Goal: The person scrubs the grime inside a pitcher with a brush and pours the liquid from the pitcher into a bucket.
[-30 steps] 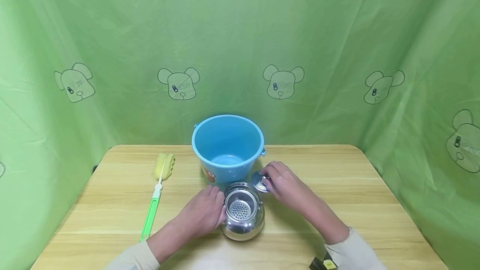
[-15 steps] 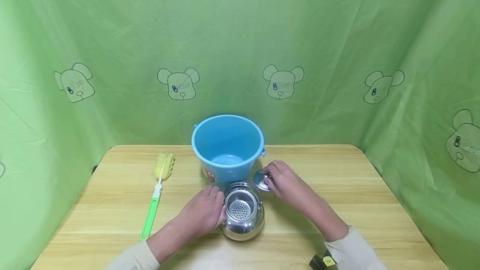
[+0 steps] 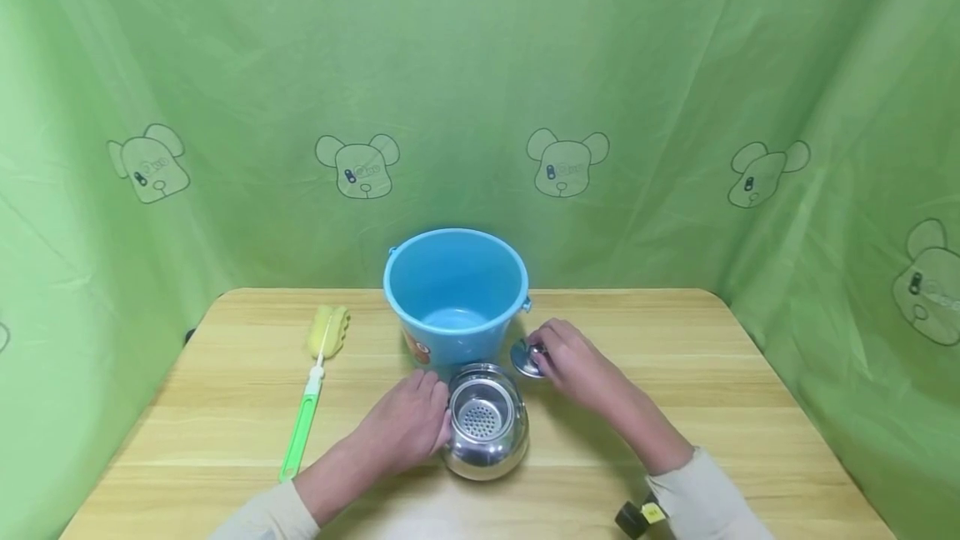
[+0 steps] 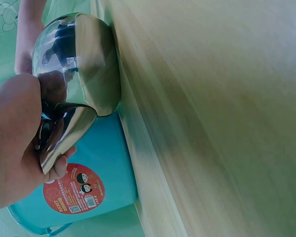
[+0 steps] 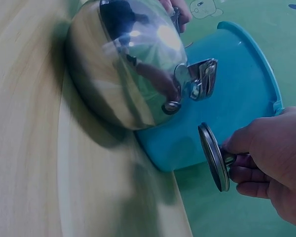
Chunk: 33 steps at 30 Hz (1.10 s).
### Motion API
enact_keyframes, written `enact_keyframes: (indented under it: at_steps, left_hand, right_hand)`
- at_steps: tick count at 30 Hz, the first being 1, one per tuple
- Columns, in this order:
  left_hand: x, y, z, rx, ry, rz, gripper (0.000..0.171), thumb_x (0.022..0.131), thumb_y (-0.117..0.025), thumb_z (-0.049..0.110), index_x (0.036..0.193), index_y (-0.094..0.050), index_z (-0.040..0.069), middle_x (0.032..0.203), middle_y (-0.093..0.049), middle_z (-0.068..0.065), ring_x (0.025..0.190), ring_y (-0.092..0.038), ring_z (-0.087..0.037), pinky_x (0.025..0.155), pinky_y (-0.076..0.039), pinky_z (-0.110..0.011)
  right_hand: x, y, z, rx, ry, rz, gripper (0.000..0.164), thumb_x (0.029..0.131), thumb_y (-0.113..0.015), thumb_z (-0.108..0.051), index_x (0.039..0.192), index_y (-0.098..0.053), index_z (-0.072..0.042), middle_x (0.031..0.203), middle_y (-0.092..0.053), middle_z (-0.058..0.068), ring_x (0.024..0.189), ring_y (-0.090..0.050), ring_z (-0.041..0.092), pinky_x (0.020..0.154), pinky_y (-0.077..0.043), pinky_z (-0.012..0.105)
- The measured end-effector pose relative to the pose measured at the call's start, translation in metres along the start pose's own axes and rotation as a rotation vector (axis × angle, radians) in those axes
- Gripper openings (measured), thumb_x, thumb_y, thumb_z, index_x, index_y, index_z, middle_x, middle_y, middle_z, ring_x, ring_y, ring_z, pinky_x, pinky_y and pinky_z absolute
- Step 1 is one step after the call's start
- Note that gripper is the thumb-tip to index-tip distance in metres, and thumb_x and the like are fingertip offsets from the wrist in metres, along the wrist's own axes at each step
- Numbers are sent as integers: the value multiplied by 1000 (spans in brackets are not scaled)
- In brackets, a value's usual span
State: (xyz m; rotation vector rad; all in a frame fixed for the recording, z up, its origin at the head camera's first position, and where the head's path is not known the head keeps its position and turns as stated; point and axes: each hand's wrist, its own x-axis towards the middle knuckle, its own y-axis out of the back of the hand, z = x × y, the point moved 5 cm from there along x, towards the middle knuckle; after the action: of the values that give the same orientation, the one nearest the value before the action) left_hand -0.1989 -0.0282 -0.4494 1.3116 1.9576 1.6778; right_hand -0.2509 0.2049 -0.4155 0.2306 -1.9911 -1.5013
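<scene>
A shiny steel teapot (image 3: 487, 452) stands upright in the middle of the wooden table, its top uncovered and a perforated strainer (image 3: 480, 421) showing inside the mouth. My left hand (image 3: 408, 422) grips the teapot's spout (image 4: 71, 133) on the left side, fingers curled round it. To the right of the mouth, my right hand (image 3: 573, 361) pinches the knob of the round steel lid (image 5: 214, 158) between thumb and fingers. The right wrist view has the lid held on edge, apart from the teapot and above the tabletop. A folded metal handle (image 5: 202, 79) hangs at the teapot's side.
Right behind the teapot stands a light blue bucket (image 3: 456, 273) with a red round sticker (image 4: 75, 188). A yellow sponge brush (image 3: 313, 390) with a green handle lies at the left. Green printed cloth (image 3: 450, 65) encloses the table (image 3: 645, 332).
My right hand has shifted slightly to the right with the lid, farther from the teapot's mouth. The left hand and teapot have stayed in place.
</scene>
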Motion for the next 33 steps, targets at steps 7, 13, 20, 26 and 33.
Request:
enact_keyframes:
  at_steps: [7, 13, 20, 26, 33]
  left_hand:
    - [-1, -1, -1, -3, 3, -16, 26, 100, -49, 33, 91, -52, 10, 82, -46, -1, 77, -41, -16, 73, -44, -30]
    - [-1, -2, -1, -7, 2, -2, 25, 99, -51, 33, 90, -52, 10, 82, -46, -1, 77, -41, -16, 72, -44, -29]
    - [0, -2, -1, -1, 6, -30, 26, 101, -48, 34, 92, -54, 10, 84, -48, -1, 78, -43, -16, 74, -45, -29]
    - [1, -1, -1, -5, 9, -43, 27, 101, -48, 35, 93, -54, 10, 83, -47, -1, 78, -42, -16, 73, -44, -29]
    - [2, -3, -2, -10, 16, -69, 28, 102, -47, 36, 93, -53, 10, 83, -45, -1, 78, -40, -16, 73, -44, -29]
  right_hand:
    - [0, -11, 7, 15, -4, -3, 19, 93, -73, -8, 109, -70, 3, 102, -70, 12, 96, -67, 23, 86, -62, 37]
    - [0, -19, 11, 18, -11, -8, 18, 92, -72, -6, 108, -70, 3, 101, -69, 11, 94, -67, 23, 84, -62, 38]
    - [-1, -27, 16, 29, -27, -27, 18, 92, -72, -6, 108, -70, 4, 101, -69, 12, 93, -68, 23, 83, -63, 37]
    - [-1, -35, 21, 34, -32, -37, 18, 92, -72, -6, 107, -70, 4, 100, -70, 12, 93, -68, 24, 84, -63, 38]
    - [0, -40, 23, 32, -16, -20, 16, 90, -72, -3, 105, -70, 5, 97, -70, 12, 89, -68, 24, 80, -63, 38]
